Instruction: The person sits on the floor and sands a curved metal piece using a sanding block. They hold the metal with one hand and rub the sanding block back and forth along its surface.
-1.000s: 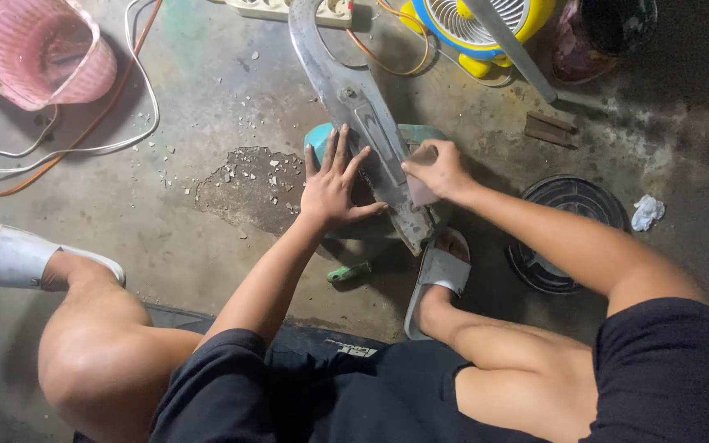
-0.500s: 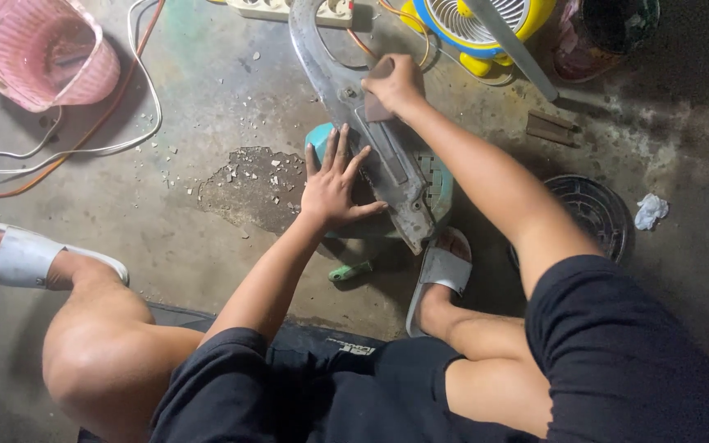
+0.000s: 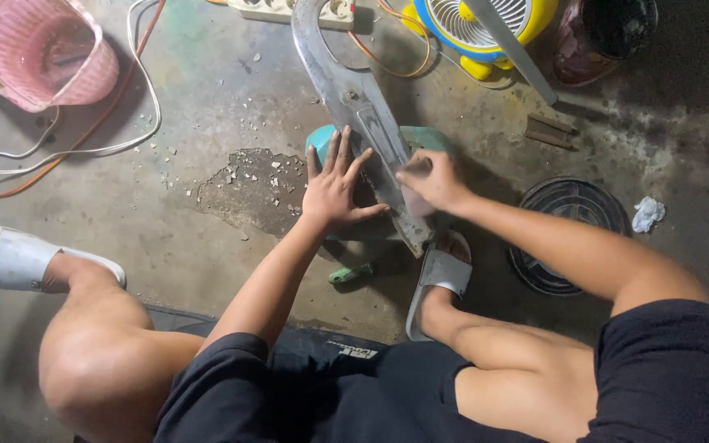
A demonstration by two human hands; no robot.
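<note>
A long curved grey metal part lies across a teal stool on the concrete floor. My left hand rests flat on the stool and the part's left edge, fingers spread and holding nothing. My right hand presses on the lower end of the part, fingers closed on a small grey sheet. My right foot in a white sandal sits just below the part's tip. A green-handled tool lies on the floor under my left forearm.
A pink basket is at the far left with white cable around it. A power strip, yellow fan and dark bucket line the far side. A round black grille and a crumpled tissue lie at right.
My right hand slid up the metal part to its far end half a second ago and has come back down to the lower end. My left hand stayed in place.
</note>
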